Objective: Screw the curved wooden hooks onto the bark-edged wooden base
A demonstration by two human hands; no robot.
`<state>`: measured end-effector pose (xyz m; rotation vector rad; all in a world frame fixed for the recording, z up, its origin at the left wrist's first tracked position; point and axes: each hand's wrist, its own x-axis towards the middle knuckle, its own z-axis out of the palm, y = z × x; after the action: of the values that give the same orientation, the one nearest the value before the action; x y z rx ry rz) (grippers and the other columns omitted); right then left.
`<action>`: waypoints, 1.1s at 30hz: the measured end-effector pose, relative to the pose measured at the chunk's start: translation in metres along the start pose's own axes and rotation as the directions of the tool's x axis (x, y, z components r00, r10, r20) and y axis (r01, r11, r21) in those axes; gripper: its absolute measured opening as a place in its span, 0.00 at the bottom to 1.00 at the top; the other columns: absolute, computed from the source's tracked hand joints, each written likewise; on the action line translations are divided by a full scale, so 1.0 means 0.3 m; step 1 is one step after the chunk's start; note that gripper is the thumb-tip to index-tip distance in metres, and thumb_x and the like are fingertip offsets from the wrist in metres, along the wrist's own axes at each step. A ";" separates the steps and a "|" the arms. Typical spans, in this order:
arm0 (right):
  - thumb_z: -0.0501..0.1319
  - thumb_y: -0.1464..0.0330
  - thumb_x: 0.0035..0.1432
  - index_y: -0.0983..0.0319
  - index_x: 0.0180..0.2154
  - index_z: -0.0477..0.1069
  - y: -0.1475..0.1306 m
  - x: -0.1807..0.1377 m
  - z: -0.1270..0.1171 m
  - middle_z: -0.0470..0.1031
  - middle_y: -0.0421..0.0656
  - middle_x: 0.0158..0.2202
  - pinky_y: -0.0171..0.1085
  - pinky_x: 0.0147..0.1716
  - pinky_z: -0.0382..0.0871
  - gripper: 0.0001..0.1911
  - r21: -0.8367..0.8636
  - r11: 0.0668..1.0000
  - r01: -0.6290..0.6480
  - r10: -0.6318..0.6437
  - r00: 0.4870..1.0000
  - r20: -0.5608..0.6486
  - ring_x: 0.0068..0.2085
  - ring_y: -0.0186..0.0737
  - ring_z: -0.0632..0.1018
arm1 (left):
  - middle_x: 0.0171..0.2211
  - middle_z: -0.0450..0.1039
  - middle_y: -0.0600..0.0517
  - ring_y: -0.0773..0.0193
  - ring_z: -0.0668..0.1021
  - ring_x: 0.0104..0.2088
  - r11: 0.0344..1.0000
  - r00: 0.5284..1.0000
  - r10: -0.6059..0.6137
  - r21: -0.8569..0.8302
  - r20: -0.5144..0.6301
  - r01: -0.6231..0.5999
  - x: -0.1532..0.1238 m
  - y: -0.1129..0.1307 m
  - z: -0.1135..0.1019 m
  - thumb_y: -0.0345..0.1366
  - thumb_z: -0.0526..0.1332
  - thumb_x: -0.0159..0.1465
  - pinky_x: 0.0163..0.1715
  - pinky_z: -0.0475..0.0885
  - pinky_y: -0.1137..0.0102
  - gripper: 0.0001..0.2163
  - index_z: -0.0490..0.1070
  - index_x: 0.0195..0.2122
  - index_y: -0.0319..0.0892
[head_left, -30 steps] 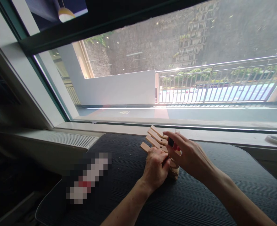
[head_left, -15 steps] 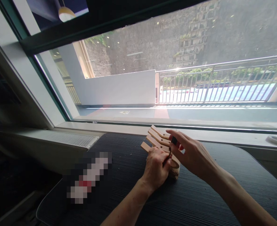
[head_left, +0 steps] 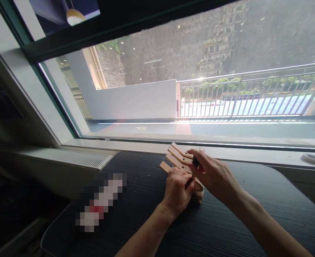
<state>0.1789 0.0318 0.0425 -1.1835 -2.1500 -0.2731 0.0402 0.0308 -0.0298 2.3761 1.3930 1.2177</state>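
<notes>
Head view: taking the bark-edged wood block (head_left: 198, 197) as landmark, the chief change is in the right hand (head_left: 213, 173). Half a second ago it sat a little farther off to the block's right; now it has come back in over the block, close to the left hand (head_left: 176, 187). Its thumb and fingers pinch a small black-handled tool (head_left: 195, 161), whose lower end is too hidden to identify. The left hand has stayed put, curled firmly around the nearer wooden slats (head_left: 177, 159) and covering the block's near-left part.

The slats, dotted with dark spots, fan out beyond the block's left side and look unmoved, so this seems a small adjustment or turn of the tool while the left hand steadies the wood. The block rests on the dark counter (head_left: 144, 214); well to its left lies a pixelated pale strip (head_left: 102, 200), unidentifiable.
</notes>
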 end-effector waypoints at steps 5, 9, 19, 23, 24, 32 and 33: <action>0.55 0.67 0.58 0.56 0.55 0.61 -0.009 0.002 -0.025 0.77 0.42 0.38 0.31 0.23 0.64 0.22 0.046 0.999 -0.015 0.013 0.999 0.043 0.27 0.35 0.76 | 0.36 0.73 0.51 0.59 0.71 0.41 1.000 1.000 -0.001 0.005 0.001 0.001 0.000 -0.001 0.003 0.31 0.58 0.60 0.46 0.65 0.63 0.05 0.73 0.35 0.44; 0.52 0.69 0.59 0.56 0.55 0.62 -0.006 0.003 -0.026 0.77 0.42 0.37 0.31 0.24 0.65 0.21 0.077 0.997 0.018 -0.020 0.999 0.031 0.27 0.34 0.76 | 0.35 0.72 0.50 0.58 0.71 0.41 1.000 1.000 0.000 0.013 0.001 0.000 0.000 -0.005 0.005 0.32 0.57 0.61 0.46 0.65 0.62 0.06 0.73 0.34 0.44; 0.55 0.68 0.58 0.54 0.57 0.59 -0.015 0.008 -0.025 0.77 0.41 0.41 0.31 0.24 0.65 0.24 0.088 0.995 -0.040 0.036 0.998 0.043 0.28 0.34 0.76 | 0.36 0.73 0.50 0.58 0.71 0.41 1.000 1.000 -0.001 0.020 0.000 0.001 -0.002 -0.004 0.006 0.32 0.58 0.60 0.47 0.65 0.63 0.06 0.73 0.37 0.44; 0.53 0.69 0.59 0.57 0.53 0.63 -0.011 0.005 -0.018 0.78 0.41 0.36 0.31 0.25 0.65 0.19 0.087 0.996 -0.001 -0.002 0.999 0.034 0.27 0.34 0.76 | 0.35 0.72 0.50 0.59 0.71 0.41 1.000 1.000 -0.004 0.028 0.004 0.003 0.001 -0.002 0.003 0.33 0.57 0.61 0.47 0.65 0.63 0.05 0.72 0.33 0.43; 0.53 0.68 0.60 0.57 0.52 0.64 -0.009 0.004 -0.015 0.78 0.41 0.34 0.31 0.24 0.65 0.18 0.073 0.997 -0.004 0.002 0.999 0.033 0.27 0.35 0.76 | 0.35 0.72 0.50 0.59 0.71 0.41 1.000 1.000 -0.003 0.030 0.005 0.003 0.002 -0.001 0.003 0.33 0.57 0.61 0.47 0.64 0.63 0.05 0.72 0.32 0.43; 0.55 0.68 0.57 0.55 0.56 0.60 -0.005 0.005 -0.043 0.77 0.41 0.40 0.31 0.24 0.65 0.24 0.111 0.992 -0.068 0.058 0.995 0.083 0.26 0.32 0.75 | 0.34 0.72 0.50 0.59 0.71 0.41 1.000 1.000 0.007 0.022 -0.009 -0.006 -0.001 -0.003 0.007 0.32 0.56 0.61 0.47 0.64 0.63 0.06 0.73 0.35 0.43; 0.55 0.69 0.58 0.54 0.56 0.60 -0.004 0.005 -0.047 0.76 0.40 0.41 0.31 0.25 0.65 0.23 0.131 0.989 -0.067 0.055 0.994 0.089 0.27 0.32 0.75 | 0.34 0.72 0.50 0.59 0.71 0.40 1.000 1.000 0.010 0.022 -0.009 -0.010 -0.002 -0.004 0.008 0.32 0.56 0.61 0.47 0.64 0.63 0.06 0.73 0.34 0.43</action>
<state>0.1836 0.0255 0.0544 -1.2004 -2.1642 -0.0509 0.0409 0.0316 -0.0321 2.3978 1.4064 1.2234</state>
